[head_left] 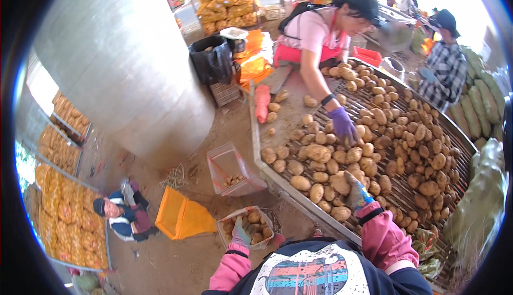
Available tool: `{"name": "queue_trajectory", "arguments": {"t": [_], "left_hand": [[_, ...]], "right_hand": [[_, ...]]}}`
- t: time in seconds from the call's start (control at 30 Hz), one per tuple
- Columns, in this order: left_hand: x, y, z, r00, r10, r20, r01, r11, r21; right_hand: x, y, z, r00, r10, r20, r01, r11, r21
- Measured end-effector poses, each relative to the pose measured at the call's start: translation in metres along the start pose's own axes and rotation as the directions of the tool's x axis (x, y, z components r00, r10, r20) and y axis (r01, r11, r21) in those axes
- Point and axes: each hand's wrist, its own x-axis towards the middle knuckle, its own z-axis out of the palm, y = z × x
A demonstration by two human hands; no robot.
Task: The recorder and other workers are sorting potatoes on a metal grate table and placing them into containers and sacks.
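Stacked sacks (69, 217) stand at far left, with a crouching person (125, 212) beside them. An orange bin (179, 215) lies tipped on the ground, its mouth facing sideways. Next, a clear box (227, 160) holds a few small potatoes, while nearer the wearer a fuller crate (220, 230) stands just off the table's near left edge, presumably kept there because it is within easy reach.

The gloved left hand (241, 232) is inside this crate, over its potatoes; I cannot tell whether it is spread or pinching one.

The table (293, 87) has a plain board along its left edge and slats beyond, perhaps to let soil fall through. Potatoes (422, 135) cover the slats, most thickly toward the right edge. A co-worker's purple-gloved hand (343, 125) reaches in from the far edge.

Near the near edge, the gloved right hand (357, 191) lies against a large potato (340, 183), seemingly to keep hold or control of it; whether its fingers close round it is hidden. Green sacks (475, 199) slump beyond the right edge.
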Motion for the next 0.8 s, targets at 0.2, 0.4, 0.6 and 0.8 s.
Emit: {"name": "queue_trajectory", "arguments": {"t": [0.2, 0.4, 0.6, 0.8], "left_hand": [[-0.009, -0.006, 0.069, 0.989, -0.113, 0.096, 0.097, 0.983, 0.158], [-0.03, -0.007, 0.12, 0.995, -0.066, 0.074, 0.044, 0.962, 0.268], [-0.043, -0.008, 0.149, 0.998, -0.044, 0.052, 0.024, 0.941, 0.337], [-0.048, -0.024, 0.171, 0.996, -0.089, 0.016, 0.072, 0.885, 0.46]], "right_hand": [[0.018, -0.016, -0.007, 0.967, -0.19, -0.169, 0.223, 0.954, 0.202], [0.008, 0.004, -0.082, 0.74, -0.655, -0.152, 0.501, 0.687, -0.526], [-0.04, -0.05, -0.179, 0.63, -0.682, -0.371, -0.145, 0.366, -0.919], [-0.014, -0.061, -0.191, 0.829, -0.448, -0.334, -0.12, 0.44, -0.89]]}}
